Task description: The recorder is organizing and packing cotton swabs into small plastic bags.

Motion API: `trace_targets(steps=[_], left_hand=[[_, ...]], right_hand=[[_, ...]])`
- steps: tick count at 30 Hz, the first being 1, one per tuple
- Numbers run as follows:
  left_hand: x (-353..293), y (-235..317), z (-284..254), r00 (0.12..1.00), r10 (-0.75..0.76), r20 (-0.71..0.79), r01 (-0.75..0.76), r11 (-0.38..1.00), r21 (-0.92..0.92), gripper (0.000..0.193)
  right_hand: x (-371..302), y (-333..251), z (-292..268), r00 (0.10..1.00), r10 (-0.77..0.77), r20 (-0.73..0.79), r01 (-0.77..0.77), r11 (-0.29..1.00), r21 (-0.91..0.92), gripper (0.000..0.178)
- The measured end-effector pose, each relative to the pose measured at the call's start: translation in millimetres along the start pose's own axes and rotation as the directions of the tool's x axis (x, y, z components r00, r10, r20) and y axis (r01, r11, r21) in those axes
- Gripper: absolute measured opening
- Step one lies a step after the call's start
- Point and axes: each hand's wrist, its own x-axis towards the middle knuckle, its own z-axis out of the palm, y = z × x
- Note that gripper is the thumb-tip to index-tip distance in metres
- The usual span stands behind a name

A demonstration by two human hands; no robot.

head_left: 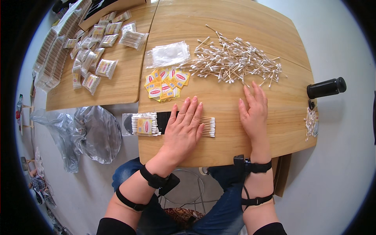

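Observation:
My left hand [183, 127] lies flat, fingers stretched out, over a row of cotton swabs [208, 127] whose white tips stick out to its right. Under that hand runs a flat black strip [166, 117]. At the strip's left end, a clear bag [126, 124] is partly around a bundle of cotton swabs [153, 124] with a small yellow card [145, 127] on top. My right hand [254, 111] is open and holds nothing visible, its fingertips close to the near edge of a loose heap of cotton swabs [239, 60].
Yellow cards [166, 84] and flat clear bags [169, 55] lie left of the heap. Filled swab packets [105, 68] cover the left table, beside stacked packs [51, 58]. A black cylinder [326, 88] and a few swabs [311, 122] lie at the right edge. Grey plastic bags [94, 131] hang at left.

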Motion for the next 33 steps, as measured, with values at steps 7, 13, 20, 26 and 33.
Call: trace_targets(steps=[7,13,20,26,33], left_hand=[[-2,-2,-1,1.000,-0.002,0.014,0.003,1.000,-0.007,0.061],[-2,-1,-1,1.000,0.000,0.002,0.000,1.000,-0.012,0.062],[-2,-1,0,1.000,-0.016,0.003,0.016,1.000,-0.015,0.064],[0,1,0,1.000,-0.008,-0.020,0.008,1.000,-0.024,0.064],[-4,-1,3,0.999,-0.012,-0.045,0.010,0.999,-0.043,0.060]], right_hand=[[-8,-4,-1,0.990,0.114,0.085,-0.135,0.945,0.298,0.016],[-17,-40,-6,0.947,0.228,0.225,-0.311,0.822,0.477,0.010],[-17,-59,4,0.979,-0.037,0.200,-0.057,0.893,0.446,0.016],[-18,-57,1,0.969,-0.065,0.238,-0.058,0.878,0.476,0.019],[-30,-64,-11,0.954,-0.146,0.264,0.055,0.945,0.322,0.043]])
